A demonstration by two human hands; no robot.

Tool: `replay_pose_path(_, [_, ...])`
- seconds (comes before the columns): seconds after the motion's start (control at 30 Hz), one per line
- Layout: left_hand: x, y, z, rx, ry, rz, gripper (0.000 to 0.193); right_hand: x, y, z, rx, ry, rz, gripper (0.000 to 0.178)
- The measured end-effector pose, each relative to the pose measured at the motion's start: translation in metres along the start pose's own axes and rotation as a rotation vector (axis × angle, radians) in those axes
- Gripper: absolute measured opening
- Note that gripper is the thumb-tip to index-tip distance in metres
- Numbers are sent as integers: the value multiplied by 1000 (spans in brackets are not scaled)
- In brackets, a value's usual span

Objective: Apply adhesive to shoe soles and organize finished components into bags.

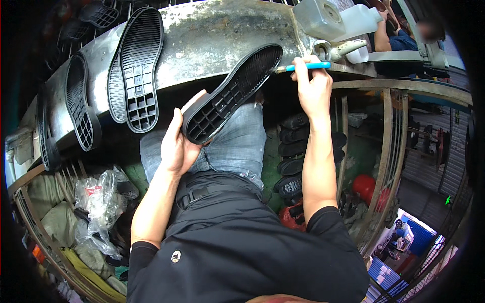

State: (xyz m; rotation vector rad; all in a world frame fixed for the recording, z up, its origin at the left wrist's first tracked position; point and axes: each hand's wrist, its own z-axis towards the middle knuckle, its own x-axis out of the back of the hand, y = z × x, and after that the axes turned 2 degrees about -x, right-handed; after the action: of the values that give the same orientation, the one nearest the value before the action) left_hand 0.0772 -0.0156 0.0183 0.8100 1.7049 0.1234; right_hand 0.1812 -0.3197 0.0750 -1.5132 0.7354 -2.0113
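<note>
My left hand point(183, 144) grips a black rubber shoe sole point(227, 98) by its heel end, with the ribbed and gridded inner side facing up. The sole slants over my lap, its toe end pointing up and to the right. In my right hand point(312, 83) is a thin brush point(303, 66) with a blue handle, held in a pinch. Its dark bristle tip meets the rim of the sole near the toe, on the right edge. On the metal bench to the left lie two overlapping soles point(139, 70), another sole point(81, 101) beside them, and one more sole point(45, 129) at the bench's end.
A worn metal bench point(202, 40) curves across the far side. At its right stand a translucent plastic container point(318, 19), a white bottle point(361, 21) and a small metal cup point(322, 49). Soles hang on a rack point(293, 151) at right. Plastic bags point(103, 202) lie left. A person works far right.
</note>
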Motion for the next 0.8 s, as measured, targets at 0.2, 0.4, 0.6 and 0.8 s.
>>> replay_pose_path(0.2, [-6, 0, 1, 14, 5, -19, 72, -40, -2, 12, 152, 204, 185, 13])
replay_pose_path(0.4, [1, 2, 1, 53, 30, -86, 75, -37, 32, -9, -44, 374, 193, 18])
replay_pose_path(0.6, [1, 6, 6, 90, 73, -166, 74, -61, 4, -11, -56, 357, 382, 17])
replay_pose_path(0.8, [3, 1, 14, 91, -2, -366, 67, -87, -44, -76, 338, 96, 265, 26])
